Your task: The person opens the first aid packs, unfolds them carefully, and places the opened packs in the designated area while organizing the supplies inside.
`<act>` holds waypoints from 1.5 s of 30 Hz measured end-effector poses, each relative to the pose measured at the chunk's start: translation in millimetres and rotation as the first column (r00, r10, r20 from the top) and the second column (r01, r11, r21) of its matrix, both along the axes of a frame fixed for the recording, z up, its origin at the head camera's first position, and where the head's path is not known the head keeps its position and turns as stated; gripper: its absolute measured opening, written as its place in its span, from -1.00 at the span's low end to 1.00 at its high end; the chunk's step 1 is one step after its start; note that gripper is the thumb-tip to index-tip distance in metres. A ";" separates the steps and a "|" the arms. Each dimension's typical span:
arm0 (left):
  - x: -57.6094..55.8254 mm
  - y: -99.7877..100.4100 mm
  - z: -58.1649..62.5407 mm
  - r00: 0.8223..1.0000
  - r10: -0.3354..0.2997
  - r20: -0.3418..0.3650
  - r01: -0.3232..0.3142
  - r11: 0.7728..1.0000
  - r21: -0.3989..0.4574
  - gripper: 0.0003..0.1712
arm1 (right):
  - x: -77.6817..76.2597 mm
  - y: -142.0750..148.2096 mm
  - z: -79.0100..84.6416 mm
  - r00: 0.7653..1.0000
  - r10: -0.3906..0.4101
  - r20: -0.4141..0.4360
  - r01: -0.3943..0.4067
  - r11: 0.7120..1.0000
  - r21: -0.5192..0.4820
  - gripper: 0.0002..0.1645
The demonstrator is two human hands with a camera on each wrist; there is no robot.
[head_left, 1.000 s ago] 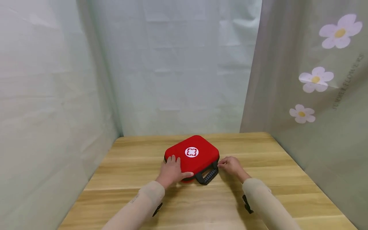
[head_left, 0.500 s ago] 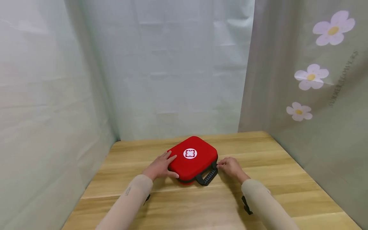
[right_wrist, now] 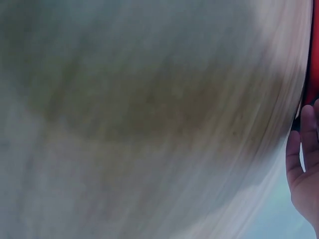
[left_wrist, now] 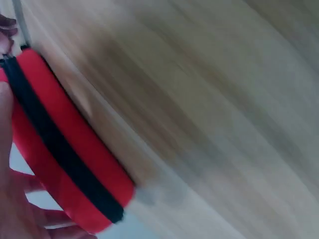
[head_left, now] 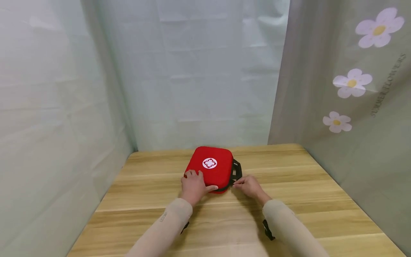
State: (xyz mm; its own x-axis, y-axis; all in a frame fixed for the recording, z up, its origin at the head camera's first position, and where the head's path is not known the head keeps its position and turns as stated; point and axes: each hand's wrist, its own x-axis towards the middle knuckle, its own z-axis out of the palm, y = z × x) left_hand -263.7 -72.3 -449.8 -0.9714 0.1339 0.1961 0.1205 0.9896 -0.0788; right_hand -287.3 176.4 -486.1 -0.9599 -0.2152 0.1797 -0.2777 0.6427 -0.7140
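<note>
A red first-aid case [head_left: 216,172] with a white round emblem lies flat on the wooden table, its black handle [head_left: 238,170] pointing right. My left hand [head_left: 194,186] holds the case's near left corner, fingers over the left side and thumb along the front edge. In the left wrist view, the black zipper band [left_wrist: 55,142] runs round the case's side, between the left thumb and fingers. My right hand [head_left: 250,186] pinches the zipper pull at the near right corner, beside the handle; its fingertips mostly hide the pull. The right wrist view shows only part of that hand [right_wrist: 306,169].
The wooden table [head_left: 305,200] extends to both sides of the case and in front of it. Pale curtains [head_left: 205,89] stand behind and at the left; a curtain with printed flowers [head_left: 351,84] hangs at the right.
The case has turned counterclockwise, so its handle swung from front right to the right. My left hand slid left to the case's side, then came back onto the corner. The right hand shifted slightly left, still pinching.
</note>
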 end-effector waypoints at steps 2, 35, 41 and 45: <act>0.6 3.9 -1.5 1.000 0.013 -0.022 -0.014 0.998 -0.056 0.09 | 2.0 -1.5 -1.5 0.999 -0.018 0.028 0.019 1.000 -0.006 -0.92; 0.9 9.2 2.8 1.000 0.005 0.019 -0.007 0.996 0.094 -0.05 | 17.5 -18.8 2.3 0.990 -0.136 0.034 0.138 0.989 -0.055 -0.94; -20.1 -31.9 15.5 0.982 -0.180 0.056 0.165 0.963 0.212 -0.60 | 22.2 -18.2 1.6 0.990 -0.129 0.050 0.132 0.989 -0.065 -0.93; -34.4 -69.7 16.3 0.907 -0.377 0.189 0.328 0.912 0.246 -0.30 | 24.1 -19.2 0.5 0.991 -0.124 0.056 0.128 0.990 -0.062 -0.93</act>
